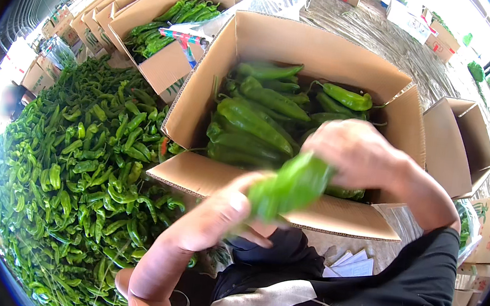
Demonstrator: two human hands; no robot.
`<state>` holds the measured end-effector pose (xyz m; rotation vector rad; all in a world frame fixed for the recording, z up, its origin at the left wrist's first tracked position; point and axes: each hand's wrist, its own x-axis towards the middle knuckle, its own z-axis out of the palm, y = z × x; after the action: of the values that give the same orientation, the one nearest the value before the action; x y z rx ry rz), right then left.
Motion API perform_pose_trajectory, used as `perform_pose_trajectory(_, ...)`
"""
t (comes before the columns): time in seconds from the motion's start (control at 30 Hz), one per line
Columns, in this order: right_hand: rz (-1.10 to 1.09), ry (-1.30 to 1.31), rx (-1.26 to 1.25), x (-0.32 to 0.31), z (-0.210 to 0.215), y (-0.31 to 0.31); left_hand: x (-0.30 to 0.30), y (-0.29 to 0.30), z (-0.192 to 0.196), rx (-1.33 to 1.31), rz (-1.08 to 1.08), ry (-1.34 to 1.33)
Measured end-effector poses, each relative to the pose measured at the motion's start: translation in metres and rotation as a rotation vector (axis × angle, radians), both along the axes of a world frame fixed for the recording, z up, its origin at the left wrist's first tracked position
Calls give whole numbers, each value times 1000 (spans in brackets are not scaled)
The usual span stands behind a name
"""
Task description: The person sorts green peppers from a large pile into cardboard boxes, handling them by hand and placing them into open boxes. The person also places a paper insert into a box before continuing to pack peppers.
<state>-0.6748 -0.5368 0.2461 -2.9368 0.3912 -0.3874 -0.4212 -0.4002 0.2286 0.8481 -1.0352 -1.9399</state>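
Green pepper raised above the box's near flap

From the head view, your left hand has its fingers closed around the pepper from below, thumb on the near side. Blur hides whether that is one pepper or several. Your right hand is at its upper end, above the open cardboard box. The fingers there look curled, but you cannot tell from this view how far open they are, or whether they grip anything.

Inside the box, large peppers lie mostly side by side at the left, with a brighter one near the back right. On your left is a big heap of smaller-looking peppers.

To handle this well, keep your grip light; the skin probably bruises or splits under a hard squeeze. Steady both ends so the stem doesn't snap. Lift clear of the flap's edge, and lay rather than drop anything going onto the peppers below, matching their direction.
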Motion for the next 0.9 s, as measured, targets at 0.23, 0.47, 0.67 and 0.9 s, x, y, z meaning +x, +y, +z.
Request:
perform_pose_trajectory(0.23, -920, 427, 52, -133, -91, -103, 26, 21, -45, -58, -117, 134)
perform_pose_trajectory(0.47, -1007, 604, 8, -102, -86, -115, 32, 37, -51, -33, -80, -22)
perform_pose_trajectory(0.67, -773, 424, -150, -87, -91, -120, 25, 38, -52, -113, -116, -66)
perform_pose_trajectory(0.9, -787, 134, -113, -79, -77, -133, 23, 47, -56, -104, -173, -83)
